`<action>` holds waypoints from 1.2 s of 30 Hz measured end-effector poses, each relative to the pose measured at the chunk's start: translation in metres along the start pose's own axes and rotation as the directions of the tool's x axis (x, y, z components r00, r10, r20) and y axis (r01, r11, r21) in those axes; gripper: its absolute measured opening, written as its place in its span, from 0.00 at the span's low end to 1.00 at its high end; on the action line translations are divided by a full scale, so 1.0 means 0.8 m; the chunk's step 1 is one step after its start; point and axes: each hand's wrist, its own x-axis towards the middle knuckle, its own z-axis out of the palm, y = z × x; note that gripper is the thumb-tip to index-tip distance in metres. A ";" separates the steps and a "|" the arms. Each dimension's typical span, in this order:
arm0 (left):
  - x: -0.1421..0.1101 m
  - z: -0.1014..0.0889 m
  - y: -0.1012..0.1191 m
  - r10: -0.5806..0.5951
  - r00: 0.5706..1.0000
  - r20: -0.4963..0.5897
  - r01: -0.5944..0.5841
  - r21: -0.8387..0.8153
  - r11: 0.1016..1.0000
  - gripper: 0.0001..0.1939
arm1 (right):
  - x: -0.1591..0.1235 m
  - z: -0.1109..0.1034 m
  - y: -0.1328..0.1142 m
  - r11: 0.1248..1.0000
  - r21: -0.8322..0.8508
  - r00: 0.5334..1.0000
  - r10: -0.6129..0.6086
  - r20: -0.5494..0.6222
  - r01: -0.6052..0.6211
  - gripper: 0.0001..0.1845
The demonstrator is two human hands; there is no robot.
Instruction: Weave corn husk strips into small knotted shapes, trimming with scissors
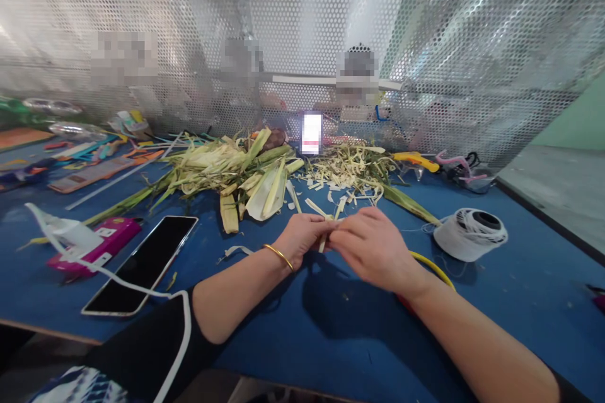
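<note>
Pinching a pale strip (322, 244) between the fingers of my left hand (303, 236) and my right hand (373, 249), I have it right where the fingertips meet. One short end pokes out below them, toward me; pale pieces also show just beyond my fingers, though I can't tell whether these belong to the same strip. Both sets of fingers are closed on it, the right ones curled so that their tips are partly hidden.

My left hand comes in from the lower left, thumb side up, with a gold bracelet (280, 257) around the wrist. My right hand comes in from the lower right, its back turned up, knuckles bent over the strip. Both forearms slant inward, and the hands are just above the blue tabletop (354, 352), a dark shadow under them.

Beneath my right wrist a yellow curved edge (435, 269) shows. Small pale scraps lie just past my fingertips; behind them are a heap of husks (208, 167) to the left and a pile of shreds (347, 167) to the right. A spool of white thread (467, 238) stands beyond my right hand. On my left, a dark phone (142, 267) lies flat, a white cable (186, 327) crossing it, beside a purple box (116, 239). Farther out, a lit screen (312, 132) stands upright before a perforated panel (302, 19).
</note>
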 end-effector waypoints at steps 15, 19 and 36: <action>-0.004 -0.010 0.017 0.071 0.990 0.119 -0.068 -0.034 0.997 0.16 | -0.002 0.011 -0.010 0.995 -0.086 0.996 0.034 -0.082 -0.041 0.13; -0.003 -0.009 0.016 0.067 0.997 0.045 -0.061 -0.129 0.990 0.17 | -0.002 0.008 -0.017 0.992 -0.099 0.994 -0.086 -0.073 0.079 0.15; -0.010 -0.009 0.024 -0.007 0.997 0.078 0.020 -0.167 0.986 0.19 | -0.005 0.009 0.006 0.784 0.208 0.811 0.576 0.103 -0.584 0.13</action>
